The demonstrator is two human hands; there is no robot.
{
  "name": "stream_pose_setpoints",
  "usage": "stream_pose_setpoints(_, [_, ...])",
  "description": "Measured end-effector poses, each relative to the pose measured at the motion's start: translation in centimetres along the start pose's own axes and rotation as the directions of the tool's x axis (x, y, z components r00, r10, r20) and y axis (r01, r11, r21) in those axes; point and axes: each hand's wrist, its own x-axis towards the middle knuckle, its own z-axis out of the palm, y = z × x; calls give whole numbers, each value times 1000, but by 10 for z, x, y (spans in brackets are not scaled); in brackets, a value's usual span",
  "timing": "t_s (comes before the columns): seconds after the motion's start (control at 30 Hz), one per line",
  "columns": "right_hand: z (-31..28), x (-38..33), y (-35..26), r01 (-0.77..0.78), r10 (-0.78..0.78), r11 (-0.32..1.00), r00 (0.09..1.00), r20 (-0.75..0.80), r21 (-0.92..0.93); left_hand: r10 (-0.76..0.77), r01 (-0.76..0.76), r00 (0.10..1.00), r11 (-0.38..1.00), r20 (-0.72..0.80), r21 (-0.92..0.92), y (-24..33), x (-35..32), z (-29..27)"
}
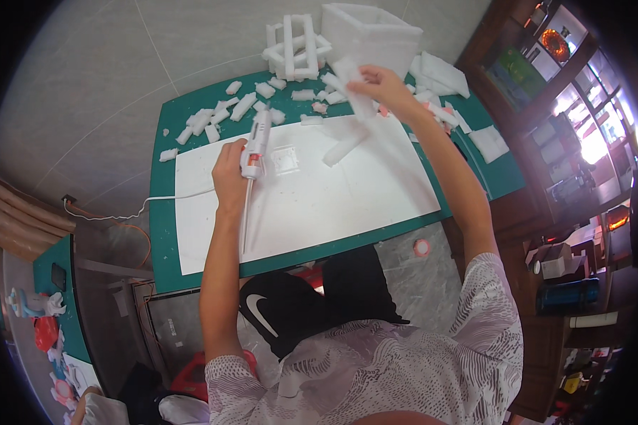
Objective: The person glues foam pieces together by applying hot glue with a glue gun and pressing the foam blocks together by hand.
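My left hand (229, 173) is wrapped around a white hot glue gun (257, 142), its nozzle pointing away from me. A long glue stick (247, 219) sticks out of its back end toward me. Up and to the right, my right hand (384, 88) grips a white foam piece (356, 91), slightly blurred, above the far part of the white board (298, 219). Below that piece a foam strip (344, 150) lies on the board. A small clear square (286, 160) is on the board beside the glue gun.
Several foam scraps (243, 106) lie along the far side of the green table (164, 244). Behind them stand an open foam frame (294, 46) and a foam box (372, 35). Foam slabs (439, 74) lie at the right. A white cord (163, 197) runs left.
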Motion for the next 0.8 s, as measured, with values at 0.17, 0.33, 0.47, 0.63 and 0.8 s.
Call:
stream_pose_setpoints(0.17, [62,-46,26,343,-160,895,844,511,-286,-94,92,984,996,-153,-22,-8,1,-1])
stream_pose_setpoints(0.33, [93,-78,56,533,-230,777,736,637,-335,-120,116,984,992,-130,-44,-2,3,3])
stream_pose_setpoints(0.47, [83,-77,52,557,-253,761,727,638,-333,-116,112,989,993,-94,-44,2,3,4])
stream_pose_setpoints(0.63, [44,-49,33,307,-102,910,819,565,-280,-119,118,989,993,-82,-16,-1,2,2])
stream_pose_setpoints(0.8, [15,-24,112,488,-359,594,872,331,-640,-122,120,991,992,-50,-34,3,6,9])
